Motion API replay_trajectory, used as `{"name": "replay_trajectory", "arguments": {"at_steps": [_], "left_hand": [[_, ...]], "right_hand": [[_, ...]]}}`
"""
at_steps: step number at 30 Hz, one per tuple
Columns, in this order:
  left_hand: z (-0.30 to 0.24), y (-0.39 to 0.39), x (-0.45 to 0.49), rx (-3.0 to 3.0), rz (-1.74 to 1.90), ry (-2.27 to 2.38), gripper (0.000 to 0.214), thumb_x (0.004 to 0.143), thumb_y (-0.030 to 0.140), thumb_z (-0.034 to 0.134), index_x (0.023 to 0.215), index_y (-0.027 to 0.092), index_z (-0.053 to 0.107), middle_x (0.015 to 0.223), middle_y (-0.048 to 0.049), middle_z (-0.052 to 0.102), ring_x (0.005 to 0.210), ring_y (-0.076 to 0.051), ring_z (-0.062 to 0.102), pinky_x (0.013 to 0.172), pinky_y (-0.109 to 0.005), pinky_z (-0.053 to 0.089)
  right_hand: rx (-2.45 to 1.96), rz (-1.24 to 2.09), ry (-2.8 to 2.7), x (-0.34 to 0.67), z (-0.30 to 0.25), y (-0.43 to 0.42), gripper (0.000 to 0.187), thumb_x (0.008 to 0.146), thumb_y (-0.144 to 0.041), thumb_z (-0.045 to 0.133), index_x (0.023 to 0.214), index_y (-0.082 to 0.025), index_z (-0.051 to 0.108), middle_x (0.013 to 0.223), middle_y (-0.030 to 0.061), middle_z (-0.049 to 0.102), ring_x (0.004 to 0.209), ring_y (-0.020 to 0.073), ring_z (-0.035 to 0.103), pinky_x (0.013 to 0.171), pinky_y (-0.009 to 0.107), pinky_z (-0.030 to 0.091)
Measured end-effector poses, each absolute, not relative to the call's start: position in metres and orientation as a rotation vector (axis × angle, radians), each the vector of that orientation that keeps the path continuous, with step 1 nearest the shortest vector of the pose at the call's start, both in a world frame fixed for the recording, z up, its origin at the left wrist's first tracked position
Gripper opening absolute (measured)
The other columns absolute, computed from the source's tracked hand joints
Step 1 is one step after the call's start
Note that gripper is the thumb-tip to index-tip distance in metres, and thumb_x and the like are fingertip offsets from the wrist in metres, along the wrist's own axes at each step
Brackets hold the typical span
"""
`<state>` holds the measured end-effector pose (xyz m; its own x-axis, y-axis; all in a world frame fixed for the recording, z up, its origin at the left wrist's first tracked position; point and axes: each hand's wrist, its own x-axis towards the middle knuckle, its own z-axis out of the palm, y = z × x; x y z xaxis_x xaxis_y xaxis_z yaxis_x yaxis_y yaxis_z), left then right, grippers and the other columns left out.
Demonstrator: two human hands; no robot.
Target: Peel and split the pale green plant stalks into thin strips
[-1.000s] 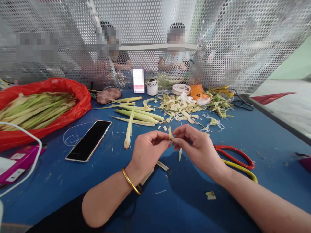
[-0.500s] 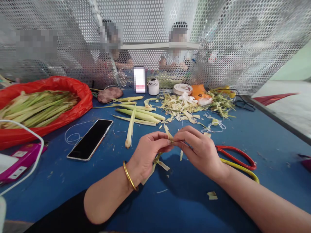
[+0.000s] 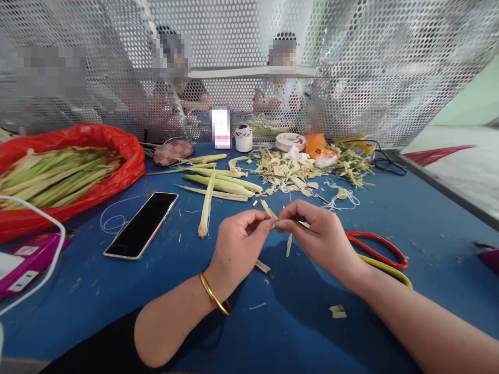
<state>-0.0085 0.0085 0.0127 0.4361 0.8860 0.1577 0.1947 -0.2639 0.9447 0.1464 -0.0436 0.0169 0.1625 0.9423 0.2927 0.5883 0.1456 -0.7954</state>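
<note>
Above the middle of the blue table, my left hand (image 3: 239, 241) and my right hand (image 3: 317, 236) meet fingertip to fingertip, both pinching a small pale plant strip (image 3: 268, 209). Its lower part is hidden by my fingers. Beside my right wrist lie scissors (image 3: 380, 249) with one red and one yellow handle; their blades are mostly hidden under my hand. Beyond my fingers are several pale green leaf stalks (image 3: 222, 184). One single stalk (image 3: 206, 208) points away from me, left of my hands. Small cut scraps (image 3: 338, 311) lie near my right forearm.
At left stand a red plastic bag (image 3: 132, 161) of long leaves, a magenta power strip (image 3: 35, 262) with a white cable, and a dark phone (image 3: 142, 226). Plant trimmings (image 3: 288, 169), a ribbon spool (image 3: 290, 141) and a thread cone (image 3: 244, 140) sit before a perforated screen (image 3: 241, 31); two people sit behind it.
The view has shifted slightly. My left hand has turned a little, and its fingers now cover more of the scraps beneath. Both hands still pinch the strip.
</note>
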Motion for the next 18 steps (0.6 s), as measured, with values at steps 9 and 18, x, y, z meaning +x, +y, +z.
{"name": "replay_trajectory", "arguments": {"at_steps": [9,18], "left_hand": [[0.0170,0.0059,-0.0088,1.967,0.944,0.896,0.008,0.078,0.017,0.062,0.079,0.020,0.069,0.080,-0.0021,0.072,0.075,-0.017,0.065,0.074,-0.025,0.049],[0.0166,0.0088,-0.0091,1.776,0.864,0.900,0.003,0.078,0.018,0.063,0.079,0.019,0.066,0.077,-0.0013,0.070,0.070,-0.014,0.064,0.068,-0.023,0.049]], "right_hand": [[-1.416,0.876,-1.197,0.1437,0.0126,-0.0398,0.014,0.076,-0.027,0.068,0.085,-0.018,0.061,0.065,-0.0013,0.064,0.062,0.0151,0.062,0.059,0.028,0.049],[-1.378,1.087,-1.073,0.1413,0.0157,-0.0397,0.013,0.073,-0.028,0.070,0.075,-0.016,0.066,0.063,-0.0009,0.065,0.059,0.0124,0.059,0.061,0.027,0.047]]}}
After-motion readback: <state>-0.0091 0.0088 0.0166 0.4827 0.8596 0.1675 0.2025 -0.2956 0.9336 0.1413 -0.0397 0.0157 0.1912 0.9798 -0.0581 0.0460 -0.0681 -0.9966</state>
